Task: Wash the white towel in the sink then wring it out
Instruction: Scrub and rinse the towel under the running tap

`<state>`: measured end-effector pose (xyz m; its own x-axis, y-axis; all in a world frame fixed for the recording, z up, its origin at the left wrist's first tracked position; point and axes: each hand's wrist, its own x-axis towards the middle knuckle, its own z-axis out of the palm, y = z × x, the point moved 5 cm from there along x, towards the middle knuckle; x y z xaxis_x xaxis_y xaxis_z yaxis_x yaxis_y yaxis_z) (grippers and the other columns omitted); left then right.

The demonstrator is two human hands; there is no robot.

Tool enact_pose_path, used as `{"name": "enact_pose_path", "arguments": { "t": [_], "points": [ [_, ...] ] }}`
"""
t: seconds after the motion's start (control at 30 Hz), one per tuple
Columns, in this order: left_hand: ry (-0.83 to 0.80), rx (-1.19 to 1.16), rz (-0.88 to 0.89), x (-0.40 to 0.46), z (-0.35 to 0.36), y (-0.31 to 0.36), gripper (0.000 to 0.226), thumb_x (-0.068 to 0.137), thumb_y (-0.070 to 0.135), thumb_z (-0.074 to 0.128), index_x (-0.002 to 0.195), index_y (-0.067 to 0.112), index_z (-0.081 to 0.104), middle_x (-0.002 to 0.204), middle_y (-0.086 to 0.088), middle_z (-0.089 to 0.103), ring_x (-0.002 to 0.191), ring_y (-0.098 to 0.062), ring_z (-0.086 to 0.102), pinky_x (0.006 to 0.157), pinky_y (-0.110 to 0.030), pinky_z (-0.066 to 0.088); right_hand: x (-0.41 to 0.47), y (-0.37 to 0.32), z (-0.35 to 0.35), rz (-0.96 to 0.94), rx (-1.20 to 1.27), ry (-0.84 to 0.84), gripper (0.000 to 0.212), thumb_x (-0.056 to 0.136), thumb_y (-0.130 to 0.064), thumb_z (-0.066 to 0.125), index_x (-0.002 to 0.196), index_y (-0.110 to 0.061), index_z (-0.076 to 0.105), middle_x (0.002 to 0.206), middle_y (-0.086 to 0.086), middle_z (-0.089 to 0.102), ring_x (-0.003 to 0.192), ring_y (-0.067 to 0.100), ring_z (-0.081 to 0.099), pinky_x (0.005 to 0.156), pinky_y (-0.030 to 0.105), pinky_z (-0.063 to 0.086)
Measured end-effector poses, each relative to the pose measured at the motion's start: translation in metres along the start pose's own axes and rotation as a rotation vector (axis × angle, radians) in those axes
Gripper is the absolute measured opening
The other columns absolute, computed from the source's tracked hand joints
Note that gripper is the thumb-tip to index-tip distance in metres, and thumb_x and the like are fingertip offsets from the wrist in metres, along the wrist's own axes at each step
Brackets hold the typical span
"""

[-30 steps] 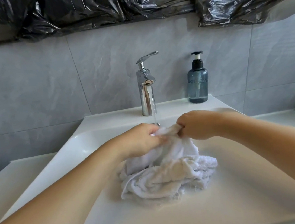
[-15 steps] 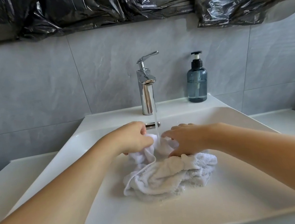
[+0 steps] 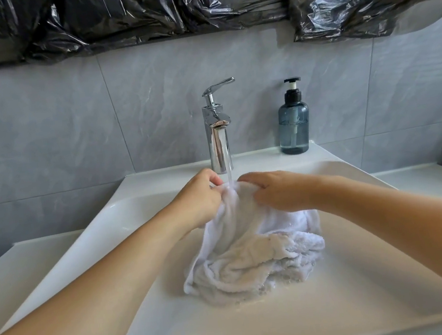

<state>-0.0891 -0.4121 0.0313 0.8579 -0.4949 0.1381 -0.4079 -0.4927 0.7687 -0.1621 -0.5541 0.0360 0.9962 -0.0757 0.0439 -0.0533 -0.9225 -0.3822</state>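
Note:
The white towel (image 3: 249, 257) is wet and bunched in the middle of the white sink (image 3: 339, 299). Its top edge is lifted under the thin stream of water falling from the chrome tap (image 3: 217, 137). My left hand (image 3: 198, 197) pinches that raised edge on the left of the stream. My right hand (image 3: 275, 191) grips the same raised fold on the right, its fingers curled over the cloth. The rest of the towel hangs down and lies heaped on the basin floor.
A blue-grey soap pump bottle (image 3: 292, 123) stands on the sink's back ledge right of the tap. Grey wall tiles (image 3: 72, 129) rise behind, with black plastic sheeting (image 3: 141, 13) along the top. White counter (image 3: 18, 262) flanks the basin on both sides.
Both hands pressed down into the towel half a second ago, then lifted its top fold up again under the running water. The heap below has shifted slightly.

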Motion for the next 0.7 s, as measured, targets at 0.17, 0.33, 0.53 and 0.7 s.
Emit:
{"name": "enact_pose_path", "arguments": {
  "t": [0.17,0.33,0.53,0.7],
  "points": [
    [-0.064,0.006,0.007,-0.005,-0.003,0.004,0.013,0.096,0.016,0.050,0.108,0.018,0.045,0.083,-0.003,0.055,0.061,-0.016,0.044,0.053,-0.027,0.034,0.003,0.004,-0.003,0.027,-0.188,0.018,0.033,0.100,-0.038,0.043,0.113,-0.014,0.062,0.113,0.004,0.062,0.097,0.022,0.052,0.079,0.034,0.040],
    [-0.376,0.427,-0.042,-0.013,0.017,-0.011,0.044,0.073,0.064,0.067,0.097,0.029,0.054,0.112,0.004,0.050,0.100,-0.016,0.055,0.088,-0.034,0.049,0.005,0.013,-0.014,0.045,-0.194,0.151,0.025,0.100,-0.030,0.039,0.096,-0.012,0.057,0.097,0.000,0.054,0.090,0.022,0.050,0.073,0.033,0.036],
    [-0.101,0.357,-0.040,-0.001,-0.002,-0.008,0.018,0.089,0.026,0.057,0.074,0.016,0.055,0.077,-0.003,0.060,0.071,-0.023,0.054,0.063,-0.028,0.040,0.004,0.017,-0.008,0.044,-0.130,0.032,0.010,0.097,-0.019,0.041,0.105,-0.020,0.048,0.104,-0.002,0.053,0.093,0.022,0.054,0.075,0.032,0.046],
    [0.315,0.321,-0.070,0.003,-0.040,-0.007,0.007,0.088,0.020,0.050,0.093,0.016,0.047,0.091,-0.005,0.058,0.081,-0.029,0.055,0.063,-0.034,0.040,0.000,0.010,0.008,0.028,-0.217,-0.113,0.043,0.096,-0.005,0.031,0.132,-0.019,0.051,0.130,0.003,0.056,0.109,0.025,0.054,0.087,0.035,0.043]
  ]
}}
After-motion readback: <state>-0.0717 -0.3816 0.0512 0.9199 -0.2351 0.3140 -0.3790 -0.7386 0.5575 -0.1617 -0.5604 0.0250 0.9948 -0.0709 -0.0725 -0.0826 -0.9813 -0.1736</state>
